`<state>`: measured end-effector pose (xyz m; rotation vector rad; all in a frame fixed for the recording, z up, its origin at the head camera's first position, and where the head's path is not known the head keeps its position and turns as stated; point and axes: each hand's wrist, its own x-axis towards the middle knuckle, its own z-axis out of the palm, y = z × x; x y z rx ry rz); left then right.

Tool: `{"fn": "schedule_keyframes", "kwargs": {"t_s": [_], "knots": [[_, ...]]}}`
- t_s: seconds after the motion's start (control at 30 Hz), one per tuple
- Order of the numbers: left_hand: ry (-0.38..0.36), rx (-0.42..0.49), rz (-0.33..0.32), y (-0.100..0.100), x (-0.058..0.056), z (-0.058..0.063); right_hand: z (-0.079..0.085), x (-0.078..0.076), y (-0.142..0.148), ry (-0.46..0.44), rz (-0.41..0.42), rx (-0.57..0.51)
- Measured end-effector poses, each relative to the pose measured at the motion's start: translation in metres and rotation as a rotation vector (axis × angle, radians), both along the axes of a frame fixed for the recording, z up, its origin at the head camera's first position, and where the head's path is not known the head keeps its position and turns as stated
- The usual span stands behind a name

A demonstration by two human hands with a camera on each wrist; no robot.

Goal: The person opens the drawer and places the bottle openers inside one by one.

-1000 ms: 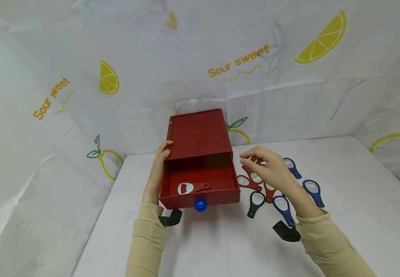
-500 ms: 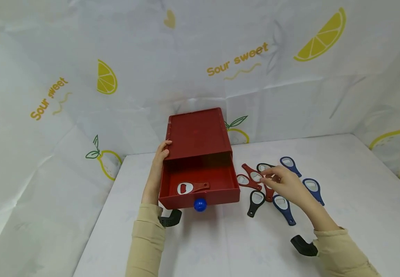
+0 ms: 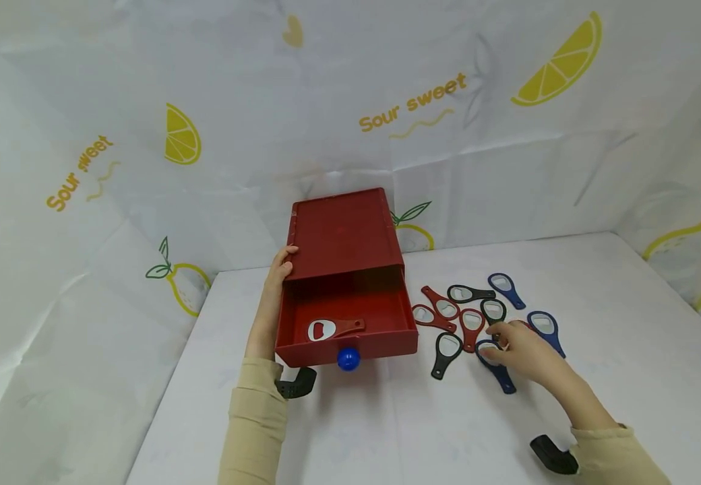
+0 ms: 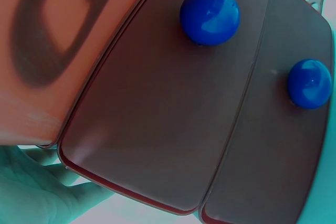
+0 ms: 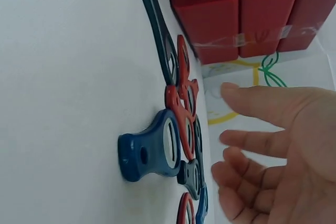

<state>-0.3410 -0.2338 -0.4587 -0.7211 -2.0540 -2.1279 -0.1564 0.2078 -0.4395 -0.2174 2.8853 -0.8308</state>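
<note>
My left hand [image 3: 271,289] rests against the left side of a red drawer box [image 3: 346,232], its fingers along the wall. The top drawer [image 3: 381,347] is pulled out, and a red bottle opener [image 3: 347,327] with a pale metal head lies inside. My right hand [image 3: 529,353] hovers over loose bottle openers, fingers slightly bent and holding nothing. Nearest to it are a blue bottle opener [image 3: 501,377] and a black bottle opener [image 3: 493,309], partly covered by the hand. In the right wrist view, the right hand [image 5: 278,161] is apart from the openers.
Several red, black and blue bottle openers spread to the box's right, including a black opener [image 3: 446,353] and a blue opener [image 3: 506,289]. The left wrist view shows two lower drawer fronts with blue knobs [image 4: 210,17]. A lemon-print sheet [image 3: 253,135] stands behind.
My right hand has moved from beside the drawer rightward and toward me, over the openers. The left hand keeps its place on the box.
</note>
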Motion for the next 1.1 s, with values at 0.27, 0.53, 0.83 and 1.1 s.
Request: {"fn": "schedule_keyframes", "kwargs": {"t_s": [0.27, 0.53, 0.83, 1.1], "knots": [[-0.172, -0.019, 0.078, 0.029, 0.058, 0.058, -0.013, 0.008, 0.006, -0.116, -0.001, 0.089], [0.116, -0.034, -0.067, -0.081, -0.17, -0.161, -0.021, 0.014, 0.01, -0.156, -0.033, 0.096], [0.122, 0.0, -0.077, -0.049, -0.101, -0.094, -0.022, 0.018, 0.013, -0.118, -0.056, 0.054], [-0.059, 0.041, -0.009, -0.005, -0.009, -0.013, -0.018, 0.016, 0.019, -0.078, -0.071, 0.086]]}}
